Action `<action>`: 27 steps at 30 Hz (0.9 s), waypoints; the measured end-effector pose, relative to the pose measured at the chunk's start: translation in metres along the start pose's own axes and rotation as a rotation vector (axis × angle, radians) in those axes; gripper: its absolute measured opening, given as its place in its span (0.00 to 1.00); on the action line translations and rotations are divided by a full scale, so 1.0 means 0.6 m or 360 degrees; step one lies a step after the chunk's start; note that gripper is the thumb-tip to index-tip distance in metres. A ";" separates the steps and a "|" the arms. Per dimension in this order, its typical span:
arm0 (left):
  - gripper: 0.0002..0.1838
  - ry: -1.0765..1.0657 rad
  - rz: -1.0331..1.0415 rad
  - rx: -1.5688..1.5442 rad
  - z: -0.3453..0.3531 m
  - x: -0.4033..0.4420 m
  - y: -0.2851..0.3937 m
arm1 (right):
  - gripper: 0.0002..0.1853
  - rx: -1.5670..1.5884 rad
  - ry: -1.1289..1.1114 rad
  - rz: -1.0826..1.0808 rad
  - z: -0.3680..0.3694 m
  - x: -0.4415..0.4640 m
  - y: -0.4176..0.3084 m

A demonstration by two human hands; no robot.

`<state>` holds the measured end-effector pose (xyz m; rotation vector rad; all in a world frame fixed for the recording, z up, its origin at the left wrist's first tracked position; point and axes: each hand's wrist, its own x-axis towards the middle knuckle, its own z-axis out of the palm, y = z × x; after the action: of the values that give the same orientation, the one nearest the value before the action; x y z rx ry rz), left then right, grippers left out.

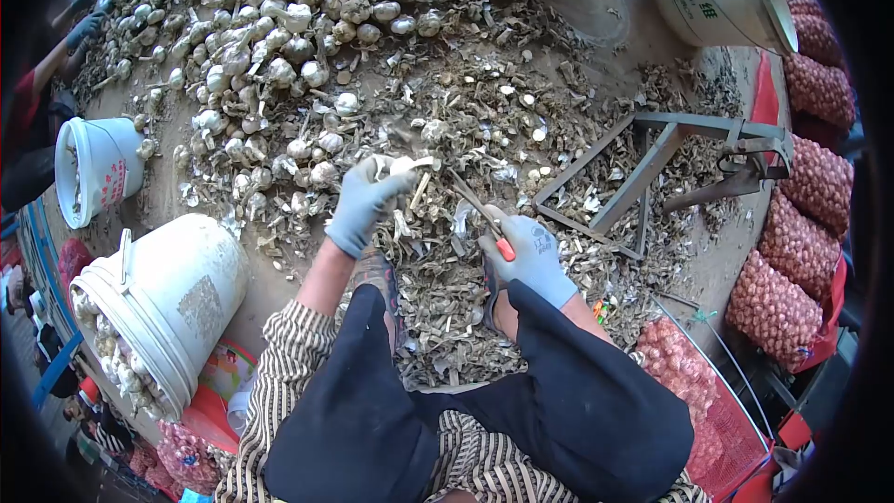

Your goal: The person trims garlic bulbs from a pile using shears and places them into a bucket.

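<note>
Left gloved hand: fingers pinching a garlic bulb, whitish, stalk stub pointing right, held over littered ground. Right gloved hand: fingers closed round a thin-bladed tool, dark blade, orange-red handle end. Blade tip near stub. Garlic pile far left.

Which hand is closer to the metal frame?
The right. The right hand, gripping an orange-handled tool, is close beside the metal frame. The left hand, holding a garlic bulb, is farther away, off to its left.
</note>
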<state>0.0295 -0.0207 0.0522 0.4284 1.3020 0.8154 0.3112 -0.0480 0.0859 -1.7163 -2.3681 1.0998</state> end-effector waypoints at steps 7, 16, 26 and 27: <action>0.13 -0.0152 -0.0153 -0.0097 0.059 -0.026 -0.066 | 0.27 0.0081 -0.0064 -0.0167 0.011 0.010 0.001; 0.36 -0.0681 0.0183 -0.1540 -0.034 -0.089 -0.069 | 0.18 0.1465 -0.0023 0.0540 0.088 -0.015 0.073; 0.22 0.1975 0.1610 0.0158 -0.209 -0.501 0.167 | 0.14 0.1048 -0.0189 0.0413 0.116 -0.006 0.117; 0.23 0.2200 0.1672 0.0260 -0.236 -0.524 0.167 | 0.13 0.1140 -0.0129 0.0502 0.118 -0.006 0.103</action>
<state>-0.1504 -0.2086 0.3001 0.7366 2.4552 2.1047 0.3357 -0.0788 0.0006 -1.7777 -1.4444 1.7944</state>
